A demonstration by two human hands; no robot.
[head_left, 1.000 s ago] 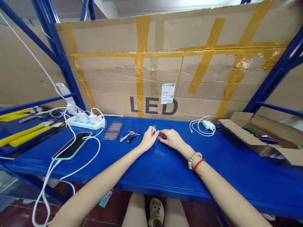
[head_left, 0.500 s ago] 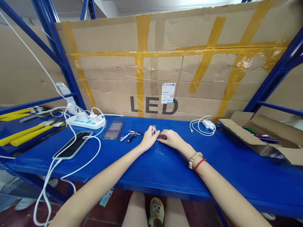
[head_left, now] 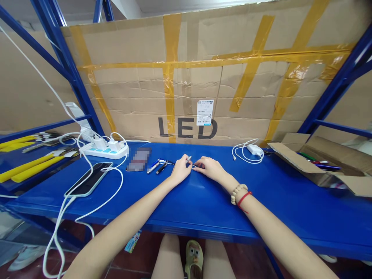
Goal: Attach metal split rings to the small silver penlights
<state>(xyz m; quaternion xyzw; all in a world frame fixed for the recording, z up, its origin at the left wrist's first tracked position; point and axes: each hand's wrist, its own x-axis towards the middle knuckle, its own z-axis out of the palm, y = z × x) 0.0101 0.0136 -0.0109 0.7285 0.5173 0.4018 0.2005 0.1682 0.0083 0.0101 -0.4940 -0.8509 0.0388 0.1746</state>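
Over the blue table [head_left: 186, 203], my left hand [head_left: 180, 170] is closed around a pen part [head_left: 188, 159], whose pale, silvery end sticks out above the fingers, tilted to the right. Close beside it, my right hand [head_left: 213, 169] has its fingertips pinched on a thin light-coloured piece [head_left: 194, 166], too small to name. A gap of a few centimetres separates the fingertips of both hands. Just left of my left hand lie a blue and white pen [head_left: 153, 166] and a black pen [head_left: 161, 168], with other small pen-like pieces partly behind the hand.
A phone [head_left: 88, 179] with white cables and a white power strip [head_left: 116, 152] lie to the left. At the right are a white charger [head_left: 255, 150] and an open carton [head_left: 314, 170] holding pens. A large taped cardboard sheet [head_left: 139, 100] stands along the back.
The pen part in my left hand has tipped from nearly upright toward the right. My right fingers have shifted slightly, and the thin piece shows more clearly. The view has moved a little.
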